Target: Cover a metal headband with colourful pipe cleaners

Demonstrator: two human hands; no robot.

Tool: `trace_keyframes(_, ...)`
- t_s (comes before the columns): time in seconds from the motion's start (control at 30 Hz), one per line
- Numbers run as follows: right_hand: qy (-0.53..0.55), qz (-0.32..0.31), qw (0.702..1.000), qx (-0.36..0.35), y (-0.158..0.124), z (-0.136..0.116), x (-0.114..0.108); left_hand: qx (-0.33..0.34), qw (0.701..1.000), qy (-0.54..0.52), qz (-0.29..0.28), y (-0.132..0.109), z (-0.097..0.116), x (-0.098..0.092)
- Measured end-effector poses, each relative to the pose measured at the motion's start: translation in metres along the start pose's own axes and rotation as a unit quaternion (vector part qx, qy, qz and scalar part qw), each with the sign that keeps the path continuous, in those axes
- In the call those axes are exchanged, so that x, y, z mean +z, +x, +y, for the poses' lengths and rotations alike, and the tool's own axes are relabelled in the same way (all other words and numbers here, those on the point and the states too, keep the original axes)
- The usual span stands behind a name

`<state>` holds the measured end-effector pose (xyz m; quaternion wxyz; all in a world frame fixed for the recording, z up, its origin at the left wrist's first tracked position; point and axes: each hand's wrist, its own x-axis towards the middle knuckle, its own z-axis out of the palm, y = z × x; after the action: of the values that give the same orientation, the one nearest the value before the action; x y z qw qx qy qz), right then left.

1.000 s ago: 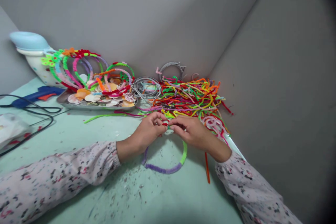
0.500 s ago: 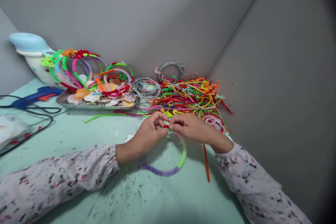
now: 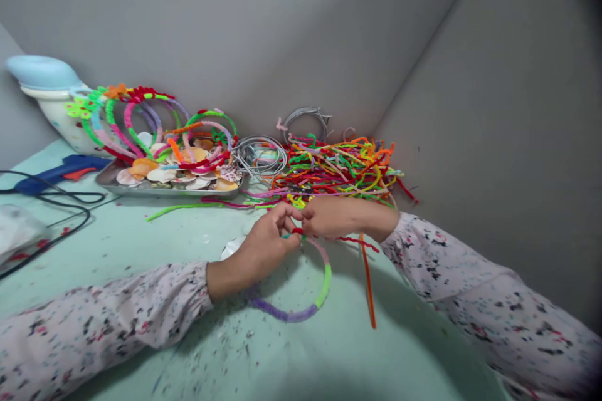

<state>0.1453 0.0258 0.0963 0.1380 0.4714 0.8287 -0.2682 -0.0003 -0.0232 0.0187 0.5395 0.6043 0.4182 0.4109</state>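
My left hand pinches the top of a ring wrapped in purple, green and pink fuzzy pipe cleaner, which hangs below the fingers. At the pinch, a short red wrap and a bit of teal show. My right hand is closed at the same spot, its fingertips against the red wrap. From under it a red pipe cleaner sticks out to the right; its gripped part is hidden. An orange pipe cleaner lies on the table just below my right wrist.
Behind my hands is a heap of coloured pipe cleaners, with grey wire coils beside it. A metal tray of shells and finished-looking rings stands left. Further left are a blue glue gun, its cable and a lidded bucket.
My right hand has turned, its wrist and forearm swinging up and outward. The red pipe cleaner's tail now shows to its right. My left hand keeps its pinch on the ring.
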Motion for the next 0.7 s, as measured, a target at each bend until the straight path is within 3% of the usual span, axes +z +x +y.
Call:
trace_keyframes(0.2,0.142,0.036,0.988,-0.047,-0.013,0.029,0.002,-0.021,0.998,-0.052,0.013,0.005,-0.003,-0.002)
trace_keyframes(0.37,0.227,0.044,0.971,-0.060,-0.011,0.044,0.016,-0.027,0.998,-0.053,0.013,0.006,-0.005,-0.003)
trace_keyframes(0.5,0.225,0.047,0.972,-0.053,-0.004,0.040,0.024,-0.026,0.999,-0.044,0.014,0.007,-0.006,-0.003)
trace_keyframes(0.7,0.162,0.075,0.984,0.014,-0.001,0.024,0.026,-0.011,1.000,-0.007,0.009,0.007,-0.010,-0.003)
